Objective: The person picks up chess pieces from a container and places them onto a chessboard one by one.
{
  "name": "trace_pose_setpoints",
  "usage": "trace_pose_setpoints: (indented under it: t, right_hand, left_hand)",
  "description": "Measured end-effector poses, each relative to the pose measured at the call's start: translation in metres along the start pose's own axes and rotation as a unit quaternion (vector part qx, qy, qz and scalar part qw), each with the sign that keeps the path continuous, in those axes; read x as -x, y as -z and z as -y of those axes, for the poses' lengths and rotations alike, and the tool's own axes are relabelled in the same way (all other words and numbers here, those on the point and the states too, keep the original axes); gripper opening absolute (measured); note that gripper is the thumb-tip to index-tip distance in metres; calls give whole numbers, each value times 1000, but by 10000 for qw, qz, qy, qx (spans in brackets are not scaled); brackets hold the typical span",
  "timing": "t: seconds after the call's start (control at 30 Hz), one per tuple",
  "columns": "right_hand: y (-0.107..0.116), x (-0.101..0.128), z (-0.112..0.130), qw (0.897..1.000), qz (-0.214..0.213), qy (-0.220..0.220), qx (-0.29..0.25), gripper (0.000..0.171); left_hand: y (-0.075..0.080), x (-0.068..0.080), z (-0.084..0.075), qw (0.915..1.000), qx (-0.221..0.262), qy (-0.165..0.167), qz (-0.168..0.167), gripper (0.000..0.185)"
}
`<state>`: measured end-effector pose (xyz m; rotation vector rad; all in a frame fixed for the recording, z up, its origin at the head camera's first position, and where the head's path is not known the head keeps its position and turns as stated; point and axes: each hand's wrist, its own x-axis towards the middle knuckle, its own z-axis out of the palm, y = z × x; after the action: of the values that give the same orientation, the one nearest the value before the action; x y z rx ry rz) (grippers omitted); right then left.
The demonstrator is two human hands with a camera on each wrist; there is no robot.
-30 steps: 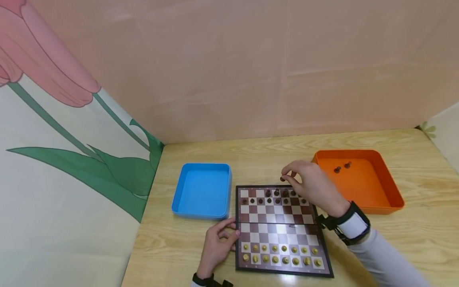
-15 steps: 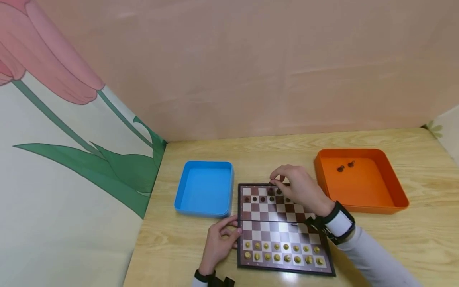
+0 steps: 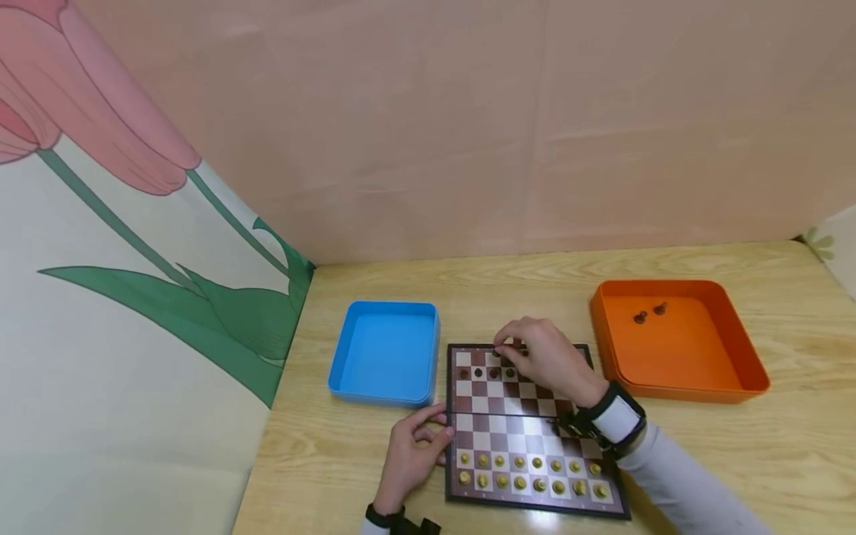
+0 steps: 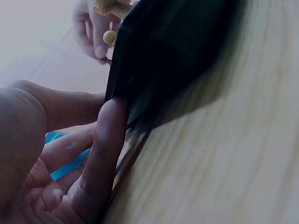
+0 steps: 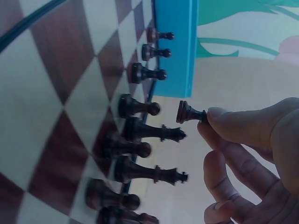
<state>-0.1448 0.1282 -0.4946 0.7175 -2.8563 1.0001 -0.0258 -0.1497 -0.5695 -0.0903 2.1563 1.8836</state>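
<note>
A folding chessboard lies on the wooden table, with dark pieces on its far rows and light pieces on the near rows. My right hand hovers over the far rows and pinches a small dark chess piece by its top, just above the standing dark pieces. My left hand rests at the board's left edge. In the left wrist view its thumb lies straight against the black board edge, the other fingers loosely curled.
A blue tray with nothing in it sits left of the board. At the right stands an orange tray holding two dark pieces. Walls close in behind and on the left.
My right hand has carried the pinched dark piece leftward along the far rows and lower toward the board. The left hand has stayed at the board's edge.
</note>
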Motion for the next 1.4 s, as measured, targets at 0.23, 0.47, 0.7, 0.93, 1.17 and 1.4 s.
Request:
trace_pose_setpoints:
  t: [0.23, 0.47, 0.7, 0.93, 1.17, 1.4]
  right_hand:
    - [-6, 0, -2, 9999, 97, -122, 37, 10]
    - [-16, -3, -6, 9998, 179, -81, -6, 10]
    - [-21, -6, -9, 9998, 160, -139, -34, 9]
    - [-24, -7, -11, 9996, 257, -143, -1, 10]
    - [-23, -6, -11, 9997, 213, -48, 90, 11]
    - [-23, -6, -10, 9997, 245, -44, 81, 10]
  left_hand:
    - [0, 0, 0, 10000, -21, -91, 25, 45]
    - [-1, 0, -1, 10000, -66, 39, 4, 46]
    - [-1, -1, -3, 9999, -107, 57, 8, 46]
    - [-1, -1, -4, 10000, -61, 75, 12, 46]
    - [-2, 1, -6, 10000, 60, 50, -13, 46]
    - [-1, 1, -8, 10000, 75, 34, -25, 46]
